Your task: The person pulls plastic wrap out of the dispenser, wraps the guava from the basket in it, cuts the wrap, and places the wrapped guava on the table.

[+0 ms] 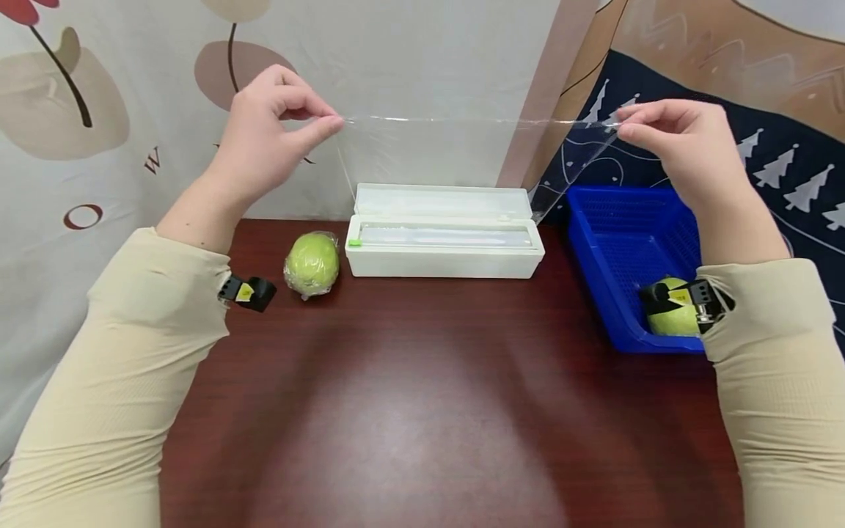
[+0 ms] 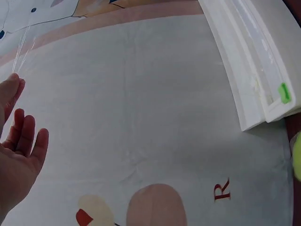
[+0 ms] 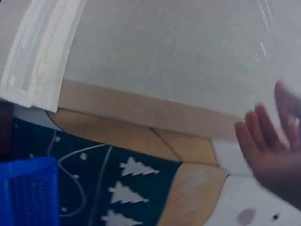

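Observation:
A clear sheet of plastic wrap [image 1: 449, 147] stretches upward from the white wrap dispenser [image 1: 442, 262], its top edge held taut between both hands. My left hand [image 1: 267, 132] pinches one corner between thumb and index finger; in the left wrist view the other fingers of that hand [image 2: 21, 146] are spread apart from the pinch. At the opposite corner my right hand [image 1: 686, 147] pinches the film the same way, raised above the basket. The dispenser's lid [image 1: 442, 199] stands raised at the back, and a green slider [image 1: 355, 243] sits at its left end.
Left of the dispenser a green apple [image 1: 312, 264] wrapped in film rests on the dark red table [image 1: 409, 411]. A blue basket [image 1: 594, 293] at the right holds another green fruit [image 1: 673, 323], partly covered by the right wrist camera. Patterned cloth [image 1: 429, 59] hangs behind.

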Demonstrator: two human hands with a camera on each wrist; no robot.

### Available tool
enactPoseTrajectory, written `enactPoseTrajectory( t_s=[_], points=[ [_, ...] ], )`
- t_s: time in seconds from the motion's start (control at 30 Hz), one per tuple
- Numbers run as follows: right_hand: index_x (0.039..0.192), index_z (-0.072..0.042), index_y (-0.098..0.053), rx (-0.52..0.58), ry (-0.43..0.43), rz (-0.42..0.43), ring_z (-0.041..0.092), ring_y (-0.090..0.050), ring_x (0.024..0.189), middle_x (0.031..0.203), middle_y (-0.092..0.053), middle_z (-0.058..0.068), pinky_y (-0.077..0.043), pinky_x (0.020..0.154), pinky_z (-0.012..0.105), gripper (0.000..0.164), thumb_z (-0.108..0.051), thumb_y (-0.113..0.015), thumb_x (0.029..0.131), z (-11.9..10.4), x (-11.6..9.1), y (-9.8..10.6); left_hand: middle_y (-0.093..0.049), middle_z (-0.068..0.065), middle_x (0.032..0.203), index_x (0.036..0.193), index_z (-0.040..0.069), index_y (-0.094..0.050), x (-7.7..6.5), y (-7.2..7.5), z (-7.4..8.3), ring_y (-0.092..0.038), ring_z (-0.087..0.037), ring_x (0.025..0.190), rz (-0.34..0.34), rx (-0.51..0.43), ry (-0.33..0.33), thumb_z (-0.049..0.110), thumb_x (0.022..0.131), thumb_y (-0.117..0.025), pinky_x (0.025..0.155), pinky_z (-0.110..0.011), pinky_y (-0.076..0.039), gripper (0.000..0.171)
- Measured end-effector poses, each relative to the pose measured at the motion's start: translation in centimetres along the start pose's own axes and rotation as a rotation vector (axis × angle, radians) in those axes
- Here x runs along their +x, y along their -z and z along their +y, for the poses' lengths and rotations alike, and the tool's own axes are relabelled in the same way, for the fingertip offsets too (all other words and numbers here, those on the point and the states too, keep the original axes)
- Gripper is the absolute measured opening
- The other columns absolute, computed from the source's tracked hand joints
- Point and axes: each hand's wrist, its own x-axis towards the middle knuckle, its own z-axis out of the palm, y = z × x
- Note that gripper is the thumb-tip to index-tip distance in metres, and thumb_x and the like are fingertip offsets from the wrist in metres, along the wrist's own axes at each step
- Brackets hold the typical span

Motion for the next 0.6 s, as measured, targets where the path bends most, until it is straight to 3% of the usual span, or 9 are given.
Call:
enactPoseTrajectory(
  t_s=[0.1, 0.2, 0.3, 0.47, 0.6],
  points=[
    [0.094, -0.003, -0.065, 0.241, 0.057, -0.127, 0.009, -0.056, 0.115, 0.106, -0.068, -0.003, -0.035, 0.107, 0.017, 0.013, -0.014, -0.063, 0.088, 0.8, 0.0, 0.2, -0.057, 0.013, 0.099, 0.08, 0.009, -0.069, -0.1, -0.2, -0.1, -0.054, 0.0, 0.089, -0.014, -0.106, 0.062, 0.016, 0.086, -0.067, 0.085, -0.013, -0.044, 0.01],
    [0.092, 0.003, -0.061, 0.479, 0.09, -0.182, 0.015, -0.064, 0.101, 0.098, -0.071, 0.007, -0.046, 0.094, 0.016, 0.013, -0.008, -0.064, 0.086, 1.1, 0.0, 0.0, -0.064, 0.007, 0.105, 0.077, 0.015, -0.067, 0.2, -0.6, 0.1, -0.059, -0.001, 0.088, 0.005, -0.188, 0.092, 0.016, 0.087, -0.065, 0.08, -0.013, -0.044, 0.01],
    [0.092, 0.004, -0.06, 0.55, 0.098, -0.147, 0.018, -0.067, 0.095, 0.092, -0.071, 0.01, -0.05, 0.086, 0.016, 0.017, -0.008, -0.066, 0.083, 0.7, 0.2, -0.2, -0.066, 0.002, 0.107, 0.076, 0.017, -0.065, 0.6, -1.0, 0.4, -0.061, -0.002, 0.088, 0.056, -0.249, 0.106, 0.016, 0.088, -0.064, 0.079, -0.014, -0.044, 0.012],
    [0.091, 0.005, -0.059, 0.612, 0.091, -0.077, 0.02, -0.068, 0.092, 0.09, -0.071, 0.012, -0.052, 0.084, 0.019, 0.017, -0.007, -0.066, 0.082, -0.2, 0.1, -0.5, -0.066, -0.002, 0.105, 0.074, 0.016, -0.064, 1.0, -1.3, 0.9, -0.061, -0.004, 0.09, 0.137, -0.36, 0.119, 0.012, 0.087, -0.065, 0.085, -0.016, -0.045, 0.014],
    [0.09, 0.007, -0.057, 0.681, 0.144, -0.116, 0.024, -0.07, 0.088, 0.089, -0.07, 0.016, -0.053, 0.083, 0.026, 0.011, -0.002, -0.061, 0.085, -0.2, -0.2, -0.4, -0.069, 0.003, 0.096, 0.077, 0.012, -0.066, 0.6, -1.2, 1.0, -0.063, -0.007, 0.089, 0.107, -0.493, 0.109, 0.009, 0.087, -0.064, 0.088, -0.018, -0.047, 0.011]
  ],
)
